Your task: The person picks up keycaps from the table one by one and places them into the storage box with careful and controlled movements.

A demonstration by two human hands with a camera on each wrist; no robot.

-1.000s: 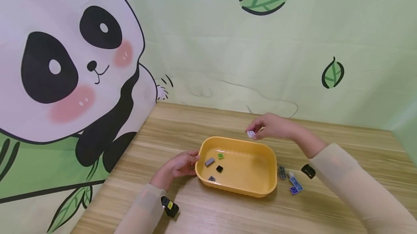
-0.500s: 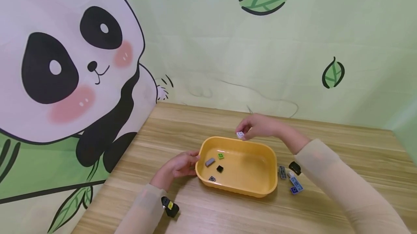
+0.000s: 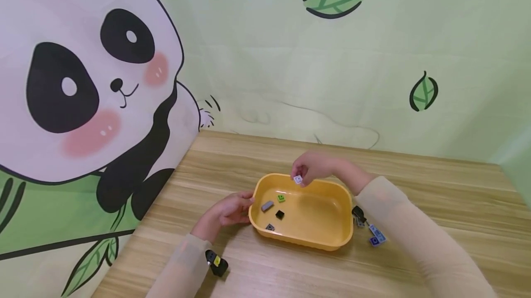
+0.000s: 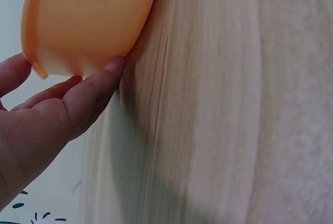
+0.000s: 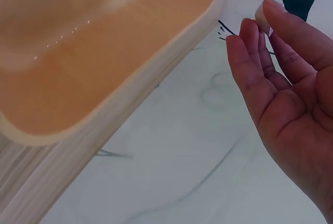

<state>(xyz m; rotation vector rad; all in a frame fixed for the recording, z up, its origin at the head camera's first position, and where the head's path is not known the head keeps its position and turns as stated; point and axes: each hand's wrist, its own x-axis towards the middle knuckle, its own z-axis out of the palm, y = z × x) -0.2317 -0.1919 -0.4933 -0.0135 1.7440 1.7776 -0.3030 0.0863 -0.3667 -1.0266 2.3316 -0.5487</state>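
White toy brick pinched by right hand, thumb against fingers, raised at yellow tray's far edge. Left hand grips tray's left edge, thumb at rim. Inside, lime brick, grey brick, black brick, dark grey brick sit leftward; open floor right of them. Strip of worktop runs between tray and worktop's far edge.

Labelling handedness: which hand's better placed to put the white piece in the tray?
Likely the right hand: it pinches the white piece by the tray, whose left end the left hand holds.
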